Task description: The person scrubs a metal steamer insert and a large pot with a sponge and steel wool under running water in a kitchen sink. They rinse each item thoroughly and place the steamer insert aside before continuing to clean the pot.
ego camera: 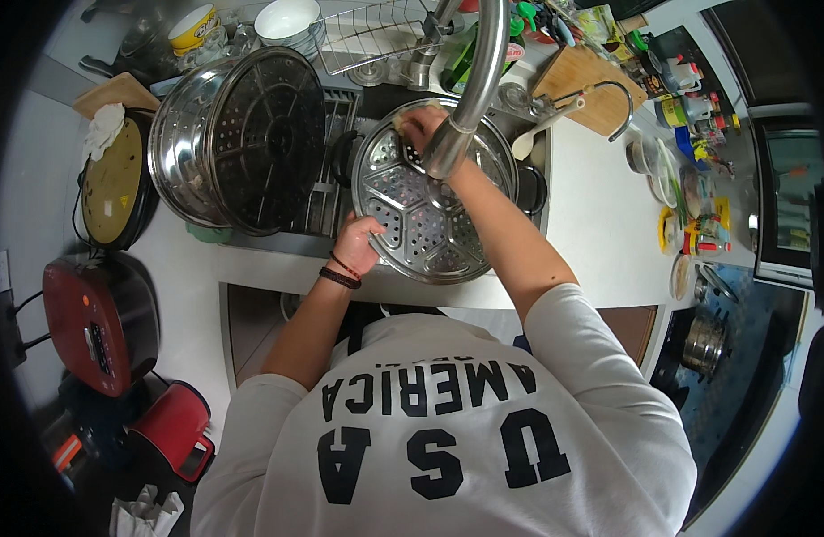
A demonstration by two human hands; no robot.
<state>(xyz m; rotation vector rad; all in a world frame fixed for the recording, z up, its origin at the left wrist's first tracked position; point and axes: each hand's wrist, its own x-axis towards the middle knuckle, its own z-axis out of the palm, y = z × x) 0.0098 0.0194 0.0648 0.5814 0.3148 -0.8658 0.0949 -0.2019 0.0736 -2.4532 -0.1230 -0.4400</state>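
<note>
A round stainless-steel steamer tray (428, 228) with a perforated, ribbed bottom rests tilted over the sink. Black side handles (534, 190) show at its left and right; whether they belong to it or to a pot beneath, I cannot tell. My left hand (358, 245) grips the near-left rim, thumb on the inside. At the far inner side, my right hand (422, 127) presses what looks like a pale yellow sponge (404, 121), mostly hidden by the fingers. The metal faucet (469, 101) passes in front of my right hand and wrist and covers part of them.
Left of the sink, a second steamer piece (271, 141) stands on its side on a metal rack (331, 194). A white spoon (546, 127) leans at the sink's right edge. Behind are white bowls (287, 23), a wire basket (371, 40) and a wooden cutting board (590, 90).
</note>
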